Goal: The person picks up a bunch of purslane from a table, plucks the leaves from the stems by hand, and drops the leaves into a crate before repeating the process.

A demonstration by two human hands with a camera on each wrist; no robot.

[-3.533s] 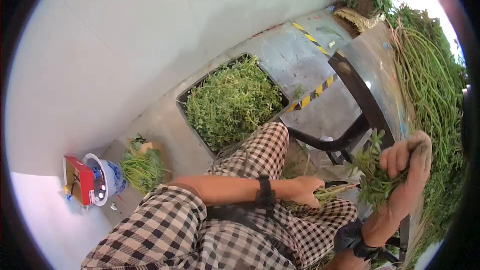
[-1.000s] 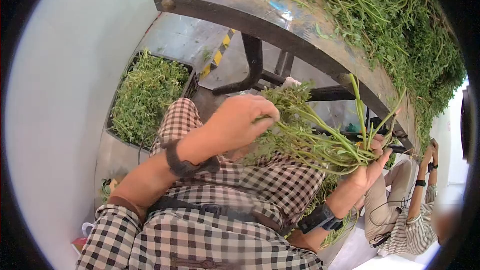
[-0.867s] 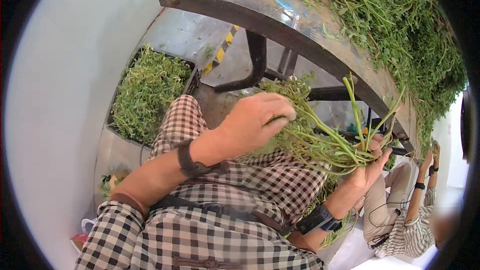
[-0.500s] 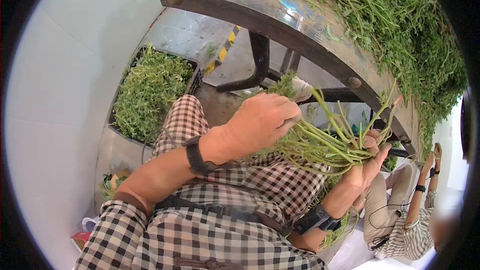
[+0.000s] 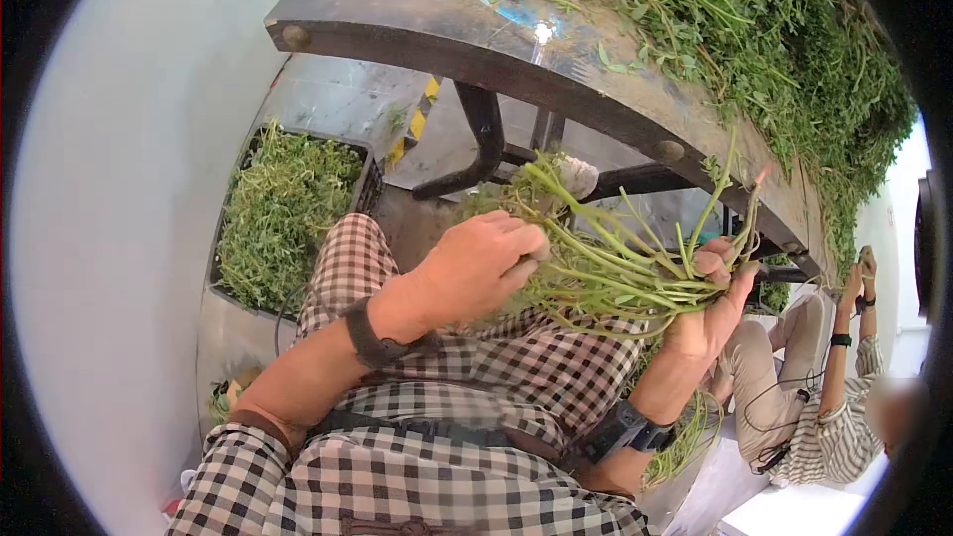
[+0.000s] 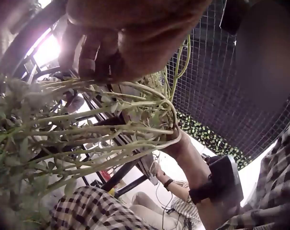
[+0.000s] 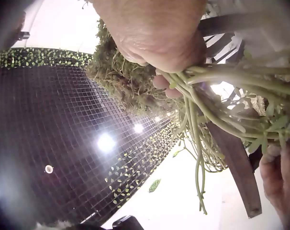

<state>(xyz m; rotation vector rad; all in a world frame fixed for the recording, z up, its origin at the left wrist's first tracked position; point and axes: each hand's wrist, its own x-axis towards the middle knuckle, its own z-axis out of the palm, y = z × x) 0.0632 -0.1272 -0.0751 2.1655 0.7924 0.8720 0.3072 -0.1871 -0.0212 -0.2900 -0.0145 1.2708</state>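
In the head view my right hand (image 5: 703,318) grips a bunch of long green leafy stems (image 5: 635,283) near their cut ends, fingers curled round them. Its leafy tops point left over my lap. My left hand (image 5: 486,263) is at the leafy part of this bunch, thumb and curled fingers pinched together on the greens. From the left wrist, the left fingers (image 6: 90,60) bend down over the stems, which run across to the right hand's wrist strap side. In the right wrist view some loose stems hang down below the right hand (image 7: 157,38).
A large heap of the same greens (image 5: 794,89) lies on the curved-looking table (image 5: 476,45) ahead. At left on the floor stands a black crate (image 5: 372,179) full of greens. Another person (image 5: 829,427) in a striped shirt sits at right. More stems (image 5: 685,447) lie beside my right forearm.
The view has turned toward the table heap since the oldest frame. Over the last second my left hand moved toward the right hand along the bunch, then back left; the right hand kept its grip.
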